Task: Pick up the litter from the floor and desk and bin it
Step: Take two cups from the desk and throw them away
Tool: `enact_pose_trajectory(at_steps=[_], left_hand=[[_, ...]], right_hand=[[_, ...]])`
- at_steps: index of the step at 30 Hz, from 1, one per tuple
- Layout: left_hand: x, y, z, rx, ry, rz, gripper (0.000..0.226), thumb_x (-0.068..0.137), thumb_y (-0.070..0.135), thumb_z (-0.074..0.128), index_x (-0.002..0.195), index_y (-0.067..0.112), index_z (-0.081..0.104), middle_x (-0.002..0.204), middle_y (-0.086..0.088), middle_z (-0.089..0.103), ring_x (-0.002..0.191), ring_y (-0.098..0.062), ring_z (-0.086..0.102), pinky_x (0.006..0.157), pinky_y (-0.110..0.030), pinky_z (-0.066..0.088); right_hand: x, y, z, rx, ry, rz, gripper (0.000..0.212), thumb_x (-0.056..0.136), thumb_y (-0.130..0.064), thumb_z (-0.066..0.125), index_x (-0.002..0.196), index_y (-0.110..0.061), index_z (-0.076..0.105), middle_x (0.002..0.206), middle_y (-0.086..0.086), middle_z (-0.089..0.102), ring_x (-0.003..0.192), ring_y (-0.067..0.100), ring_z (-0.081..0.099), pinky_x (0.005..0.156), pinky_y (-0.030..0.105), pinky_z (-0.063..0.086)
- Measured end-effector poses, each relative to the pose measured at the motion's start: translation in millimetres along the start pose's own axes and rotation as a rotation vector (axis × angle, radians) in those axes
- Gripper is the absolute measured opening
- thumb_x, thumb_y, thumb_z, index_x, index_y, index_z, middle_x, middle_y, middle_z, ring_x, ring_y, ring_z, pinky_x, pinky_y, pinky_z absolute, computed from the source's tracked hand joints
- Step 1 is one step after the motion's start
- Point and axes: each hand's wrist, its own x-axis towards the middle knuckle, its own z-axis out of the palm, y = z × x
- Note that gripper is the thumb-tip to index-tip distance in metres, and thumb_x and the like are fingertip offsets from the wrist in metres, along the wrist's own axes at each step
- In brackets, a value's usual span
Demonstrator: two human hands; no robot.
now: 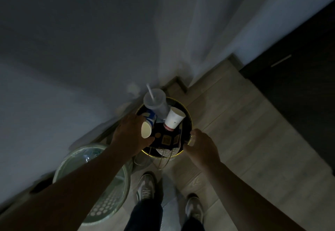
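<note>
Head: left hand grips blue-white cup, print illegible.

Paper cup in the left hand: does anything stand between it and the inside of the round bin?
Yes. The round black bin is heaped. A clear plastic cup with a straw, a white paper cup and a dark patterned packet fill its mouth, beside the blue-and-white paper cup in the left hand.

Cups sit in bin, basket left of it.
</note>
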Motion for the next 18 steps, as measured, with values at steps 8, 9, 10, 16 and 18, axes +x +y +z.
enact_pose_trajectory(at_steps=[8, 9, 10, 16, 18], left_hand=[[-64.0, 52.1, -90.8, 0.125, -0.021, -0.005, 0.061, 0.072, 0.039, 0.075, 0.125, 0.018, 0.055, 0.118, -0.005, 0.059, 0.106, -0.024, 0.057, 0.085, -0.029, 0.044], [-75.7, 59.5, -103.2, 0.140, -0.030, -0.007, 0.061, 0.072, 0.040, 0.075, 0.125, 0.018, 0.054, 0.118, -0.005, 0.058, 0.106, -0.023, 0.056, 0.085, -0.029, 0.044], [-88.5, 67.4, -115.6, 0.156, -0.043, -0.012, 0.062, 0.072, 0.041, 0.074, 0.126, 0.019, 0.053, 0.119, -0.004, 0.056, 0.107, -0.023, 0.056, 0.085, -0.029, 0.044], [-174.1, 127.6, -208.8, 0.152, 0.074, -0.025, 0.057, 0.077, 0.042, 0.070, 0.126, 0.022, 0.051, 0.124, -0.001, 0.054, 0.110, -0.019, 0.054, 0.091, -0.029, 0.044], [-207.2, 148.0, -251.1, 0.125, 0.182, -0.018, 0.060, 0.080, 0.044, 0.069, 0.132, 0.023, 0.048, 0.129, 0.001, 0.052, 0.116, -0.017, 0.052, 0.097, -0.027, 0.040]], right_hand=[[-84.4, -36.5, -82.6, -0.171, -0.002, -0.162, 0.042, 0.083, -0.030, 0.062, 0.122, -0.019, 0.050, 0.118, 0.003, 0.057, 0.112, 0.021, 0.054, 0.086, 0.027, 0.041], [-97.6, -41.5, -94.1, -0.184, 0.001, -0.195, 0.040, 0.083, -0.030, 0.062, 0.120, -0.018, 0.051, 0.116, 0.003, 0.057, 0.112, 0.021, 0.054, 0.083, 0.026, 0.040], [-111.4, -46.2, -106.4, -0.192, 0.010, -0.234, 0.037, 0.083, -0.030, 0.062, 0.117, -0.018, 0.052, 0.114, 0.002, 0.057, 0.111, 0.020, 0.055, 0.079, 0.025, 0.037], [-196.0, -95.3, -207.8, -0.204, 0.062, -0.549, 0.027, 0.082, -0.030, 0.066, 0.106, -0.021, 0.056, 0.102, -0.002, 0.059, 0.102, 0.019, 0.058, 0.072, 0.024, 0.037], [-224.6, -124.2, -250.2, -0.238, 0.119, -0.666, 0.025, 0.084, -0.031, 0.065, 0.106, -0.023, 0.054, 0.101, -0.003, 0.055, 0.101, 0.019, 0.058, 0.072, 0.025, 0.037]])
